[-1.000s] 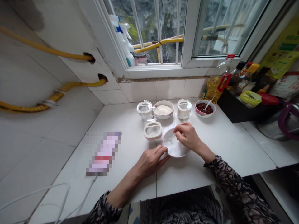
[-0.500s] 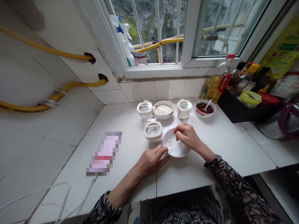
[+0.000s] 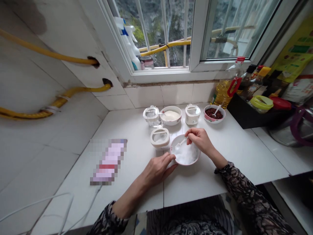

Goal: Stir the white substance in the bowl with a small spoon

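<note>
A pink-rimmed bowl (image 3: 173, 154) holds fine white granules (image 3: 187, 154), whose kind I cannot tell. My left hand (image 3: 158, 168) grips the bowl's left side, fingertips at the rim and thumb low near its base. Pinched in my right hand (image 3: 199, 139) is a small white spoon (image 3: 179, 144), its scoop down at the granules. Just behind the bowl, to the left, stands a lidded clear jar (image 3: 159, 138) with white contents.
Along the back are another clear jar (image 3: 152, 116), a bowl of pale powder (image 3: 171, 122), a third jar (image 3: 192, 115) and a bowl of dark red beans (image 3: 214, 120) with a spoon. An oil bottle (image 3: 225, 85) stands back right. A pixelated phone-like object (image 3: 109, 162) with a cable lies left.
My right hand has shifted slightly right and up, lifting the spoon so more of it shows. My left hand stays on the bowl.
</note>
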Tool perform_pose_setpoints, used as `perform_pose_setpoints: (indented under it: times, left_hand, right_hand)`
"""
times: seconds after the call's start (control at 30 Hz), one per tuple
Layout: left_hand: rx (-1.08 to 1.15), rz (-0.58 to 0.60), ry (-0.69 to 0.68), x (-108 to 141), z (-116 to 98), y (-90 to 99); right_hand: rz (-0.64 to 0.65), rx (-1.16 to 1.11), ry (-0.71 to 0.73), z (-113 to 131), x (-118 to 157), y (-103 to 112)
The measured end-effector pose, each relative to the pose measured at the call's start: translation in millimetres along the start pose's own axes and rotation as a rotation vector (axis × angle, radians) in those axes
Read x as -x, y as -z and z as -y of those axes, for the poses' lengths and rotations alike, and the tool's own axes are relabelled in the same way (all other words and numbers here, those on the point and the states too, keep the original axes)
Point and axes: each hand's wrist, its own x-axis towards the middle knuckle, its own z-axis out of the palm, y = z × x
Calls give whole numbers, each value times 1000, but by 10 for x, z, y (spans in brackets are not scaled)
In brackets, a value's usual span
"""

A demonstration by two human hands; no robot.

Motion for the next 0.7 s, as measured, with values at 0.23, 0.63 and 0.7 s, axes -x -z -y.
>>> perform_pose_setpoints:
  times: [0.23, 0.63, 0.7]
  left_hand:
    - [-7, -6, -2, 13, 17, -20]
    - [-27, -21, -8, 6, 16, -27]
    - [-30, -15, -7, 4, 15, -27]
  right_hand:
    - [-20, -127, -41, 13, -44, 40]
    - [-1, 258, 667, 93, 110, -235]
    - [-2, 365, 793, 109, 118, -223]
